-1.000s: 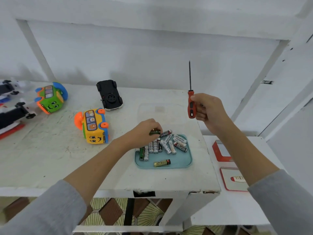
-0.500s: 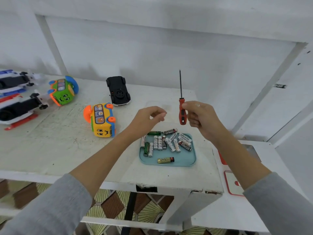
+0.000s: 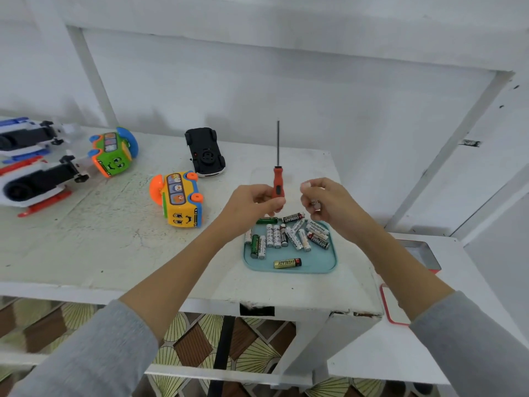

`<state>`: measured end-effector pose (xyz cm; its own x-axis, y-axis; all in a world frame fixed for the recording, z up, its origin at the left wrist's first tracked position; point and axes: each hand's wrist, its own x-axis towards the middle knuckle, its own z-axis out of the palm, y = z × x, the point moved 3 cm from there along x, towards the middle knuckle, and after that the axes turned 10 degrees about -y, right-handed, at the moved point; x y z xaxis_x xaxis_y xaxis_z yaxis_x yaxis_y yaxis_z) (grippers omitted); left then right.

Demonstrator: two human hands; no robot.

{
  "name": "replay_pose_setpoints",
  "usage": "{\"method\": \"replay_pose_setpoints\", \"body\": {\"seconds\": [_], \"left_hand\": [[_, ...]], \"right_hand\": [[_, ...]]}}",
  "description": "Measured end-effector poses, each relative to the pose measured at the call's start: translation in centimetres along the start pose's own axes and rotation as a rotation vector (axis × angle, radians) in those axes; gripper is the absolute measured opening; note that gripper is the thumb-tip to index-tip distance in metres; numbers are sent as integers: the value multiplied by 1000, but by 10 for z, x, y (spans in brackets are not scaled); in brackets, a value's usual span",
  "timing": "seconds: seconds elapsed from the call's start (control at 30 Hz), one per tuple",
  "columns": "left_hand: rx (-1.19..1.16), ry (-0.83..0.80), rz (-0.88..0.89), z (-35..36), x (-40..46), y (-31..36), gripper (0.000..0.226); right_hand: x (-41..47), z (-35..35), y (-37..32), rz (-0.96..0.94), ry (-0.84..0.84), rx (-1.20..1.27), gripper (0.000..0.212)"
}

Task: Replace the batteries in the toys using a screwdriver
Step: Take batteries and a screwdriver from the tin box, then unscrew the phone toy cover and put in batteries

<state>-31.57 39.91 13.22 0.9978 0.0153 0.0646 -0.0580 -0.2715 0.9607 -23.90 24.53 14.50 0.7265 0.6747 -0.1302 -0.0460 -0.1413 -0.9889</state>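
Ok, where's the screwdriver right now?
The screwdriver is upright, centre of the head view, held by the left hand above the battery tray.

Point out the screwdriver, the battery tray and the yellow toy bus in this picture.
screwdriver (image 3: 278,187), head view, on its red handle.
battery tray (image 3: 315,267), head view, on its bare teal floor near the front rim.
yellow toy bus (image 3: 183,217), head view, on its yellow front face.
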Motion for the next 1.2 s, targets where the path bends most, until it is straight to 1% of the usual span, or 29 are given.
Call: {"method": "replay_pose_setpoints", "body": {"seconds": [0.03,0.07,0.17,0.23,0.3,0.37,0.43,0.47,0.6,0.67,0.83,0.97,1.03,1.1,1.13,1.2], "left_hand": [[3,24,-14,-6,-2,-3,5],[8,48,-28,-13,-4,-6,5],[42,103,-52,-28,-8,-12,9],[49,122,-53,-32,-9,-14,9],[63,128,-58,-34,-10,-16,9],[76,130,-59,-34,-10,-16,8],[88,131,-56,-35,-9,-16,8],[99,128,-52,-36,-9,-15,10],[125,115,-15,-37,-10,-10,11],[137,115,4,-39,-12,-7,11],[176,112,43,-47,-19,-3,6],[215,116,54,-57,-27,-3,8],[228,115,60,-62,-33,-4,9],[238,118,73,-71,-37,-8,15],[263,134,76,-76,-40,-12,21],[404,233,80,-89,-44,-23,38]], "right_hand": [[-2,-2,5,30,4,-49,11],[-3,-5,10,57,10,-149,12],[-6,-7,28,67,77,-533,9],[-5,-5,37,75,126,-715,13],[-2,-2,41,85,169,-807,16],[0,1,35,19,243,-842,14],[2,2,21,-80,307,-806,10],[3,2,14,-114,312,-750,10],[2,15,-14,-172,241,-431,12],[3,26,-22,-182,200,-331,11],[14,55,-29,-166,110,-225,21],[28,79,-32,-117,40,-148,23],[34,91,-33,-116,0,-139,21],[38,102,-35,-149,-10,-100,18],[40,107,-36,-177,-3,-62,20],[43,112,-38,-218,29,-2,19]]}}
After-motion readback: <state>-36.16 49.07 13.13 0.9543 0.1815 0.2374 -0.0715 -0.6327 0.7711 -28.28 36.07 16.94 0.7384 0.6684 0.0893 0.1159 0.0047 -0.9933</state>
